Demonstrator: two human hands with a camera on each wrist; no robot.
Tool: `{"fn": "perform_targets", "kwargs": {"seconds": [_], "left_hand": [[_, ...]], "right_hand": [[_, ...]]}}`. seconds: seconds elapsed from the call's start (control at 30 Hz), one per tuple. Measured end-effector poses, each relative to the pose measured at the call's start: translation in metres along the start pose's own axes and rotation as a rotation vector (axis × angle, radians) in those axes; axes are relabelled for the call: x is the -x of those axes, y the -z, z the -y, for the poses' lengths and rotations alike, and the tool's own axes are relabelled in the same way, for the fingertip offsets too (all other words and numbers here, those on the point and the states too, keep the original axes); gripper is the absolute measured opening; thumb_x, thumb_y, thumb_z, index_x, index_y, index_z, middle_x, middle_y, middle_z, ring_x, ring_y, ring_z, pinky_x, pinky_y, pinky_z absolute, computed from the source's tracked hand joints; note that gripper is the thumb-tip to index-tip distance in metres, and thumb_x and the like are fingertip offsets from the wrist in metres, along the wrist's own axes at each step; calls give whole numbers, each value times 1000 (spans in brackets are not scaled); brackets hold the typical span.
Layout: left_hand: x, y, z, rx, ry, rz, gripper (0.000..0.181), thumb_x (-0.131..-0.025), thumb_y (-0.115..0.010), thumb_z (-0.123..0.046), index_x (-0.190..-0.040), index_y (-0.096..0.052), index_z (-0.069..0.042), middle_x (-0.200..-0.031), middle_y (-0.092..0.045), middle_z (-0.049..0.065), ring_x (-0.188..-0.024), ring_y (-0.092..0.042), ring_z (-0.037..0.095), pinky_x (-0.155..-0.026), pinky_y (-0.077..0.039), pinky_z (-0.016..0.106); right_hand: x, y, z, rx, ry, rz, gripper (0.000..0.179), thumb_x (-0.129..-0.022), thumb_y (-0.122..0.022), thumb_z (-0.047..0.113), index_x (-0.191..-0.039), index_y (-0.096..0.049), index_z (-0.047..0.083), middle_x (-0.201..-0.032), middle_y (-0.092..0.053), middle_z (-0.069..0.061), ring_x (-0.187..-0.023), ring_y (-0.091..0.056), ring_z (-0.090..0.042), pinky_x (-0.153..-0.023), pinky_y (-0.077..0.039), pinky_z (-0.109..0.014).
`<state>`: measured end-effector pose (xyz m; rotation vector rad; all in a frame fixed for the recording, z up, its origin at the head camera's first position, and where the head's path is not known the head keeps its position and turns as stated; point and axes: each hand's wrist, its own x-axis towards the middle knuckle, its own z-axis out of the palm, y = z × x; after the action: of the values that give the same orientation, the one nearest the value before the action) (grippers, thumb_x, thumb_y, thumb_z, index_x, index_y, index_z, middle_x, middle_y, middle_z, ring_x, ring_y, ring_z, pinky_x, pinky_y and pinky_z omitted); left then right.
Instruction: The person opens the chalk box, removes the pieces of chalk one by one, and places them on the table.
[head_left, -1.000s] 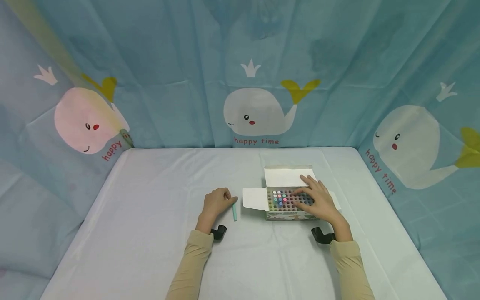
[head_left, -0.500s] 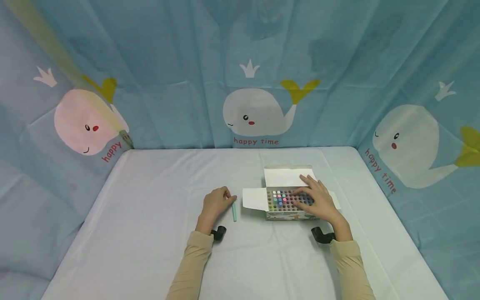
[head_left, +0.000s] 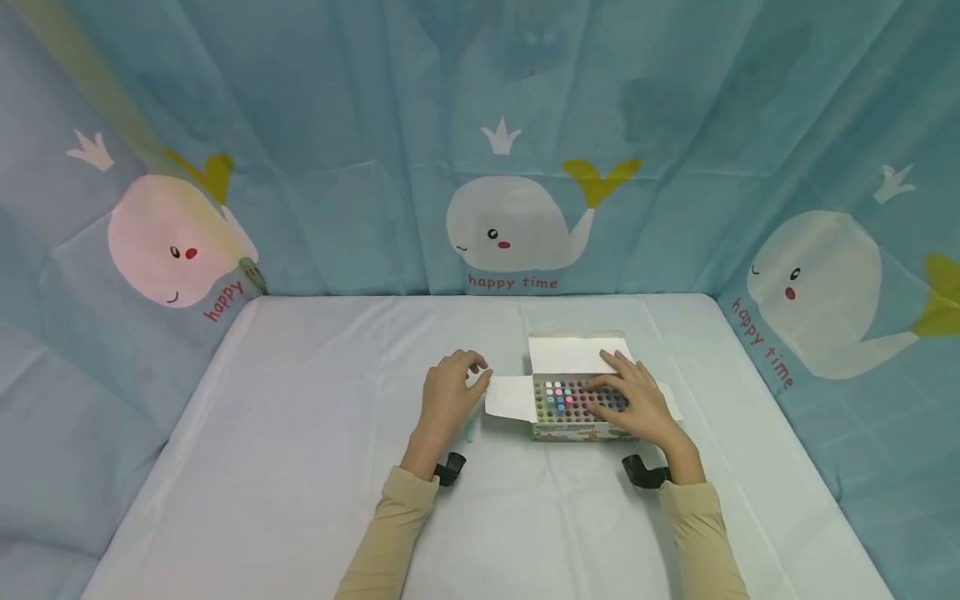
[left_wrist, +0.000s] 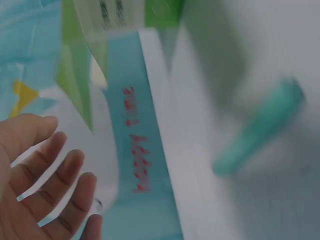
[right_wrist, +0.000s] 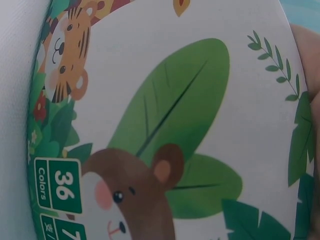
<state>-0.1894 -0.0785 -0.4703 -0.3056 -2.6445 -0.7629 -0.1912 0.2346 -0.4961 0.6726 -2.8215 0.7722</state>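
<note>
My left hand (head_left: 448, 396) is beside the left flap of a white carton, its fingers apart and loosely bent with nothing between them. A teal tapered stick (left_wrist: 260, 127) lies on the white cloth below it, partly covered by the hand in the head view. My right hand (head_left: 640, 402) rests at the right side of the open carton (head_left: 553, 432), thumb and forefinger curved over its tray of round holes. White, teal, blue and pink stick ends (head_left: 557, 397) stand up at the tray's left. The right wrist view shows the carton's printed front (right_wrist: 150, 120) up close.
The carton's left flap (head_left: 510, 397) sticks out toward my left hand, and its back lid (head_left: 576, 353) stands raised. A white cloth (head_left: 300, 433) covers the table. Blue curtains (head_left: 352, 225) printed with whales hang along the back and sides.
My left hand has left the teal stick and moved forward and right, up to the carton's left flap, its fingers opening. The stick stays on the cloth. My right hand has not moved.
</note>
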Motion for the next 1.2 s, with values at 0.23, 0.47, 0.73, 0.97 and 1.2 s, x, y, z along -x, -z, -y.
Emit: {"fn": "perform_targets", "kwargs": {"seconds": [0.23,0.47,0.73,0.97,1.2], "left_hand": [[5,-7,-22,22,-102,9,8,-85,-66,-28,-88,-67,-20,-83,-65,-5,-72,-57,13,-67,-44,30],[10,-9,-22,21,-100,-12,6,-84,-68,-25,-86,-67,-20,-86,-64,-6,-75,-58,14,-70,-45,33],[12,-10,-21,53,-142,-25,4,-84,-69,-23,-85,-67,-20,-87,-63,-6,-76,-57,14,-72,-45,34],[14,-13,-23,46,-167,-9,4,-84,-69,-23,-86,-67,-20,-88,-62,-6,-77,-55,15,-71,-44,34],[12,-14,-31,74,-222,-4,4,-83,-69,-23,-86,-66,-20,-88,-60,-5,-77,-52,16,-71,-43,34]], "right_hand": [[2,1,-1,-3,3,-4,26,-77,-73,39,-99,-65,27,-147,-32,-15,-138,-19,-38,-111,-7,-56],[3,2,-1,-4,7,-5,26,-77,-73,38,-99,-65,26,-147,-32,-15,-138,-19,-38,-110,-8,-57],[0,0,3,-5,12,-6,27,-76,-73,41,-98,-66,27,-147,-33,-14,-138,-20,-38,-109,-9,-58],[-1,-1,4,-15,5,0,27,-77,-72,42,-98,-66,28,-147,-32,-15,-138,-19,-38,-111,-7,-56],[-1,0,2,-9,14,-17,27,-76,-73,39,-98,-67,26,-146,-33,-16,-137,-20,-40,-110,-7,-58]]}}
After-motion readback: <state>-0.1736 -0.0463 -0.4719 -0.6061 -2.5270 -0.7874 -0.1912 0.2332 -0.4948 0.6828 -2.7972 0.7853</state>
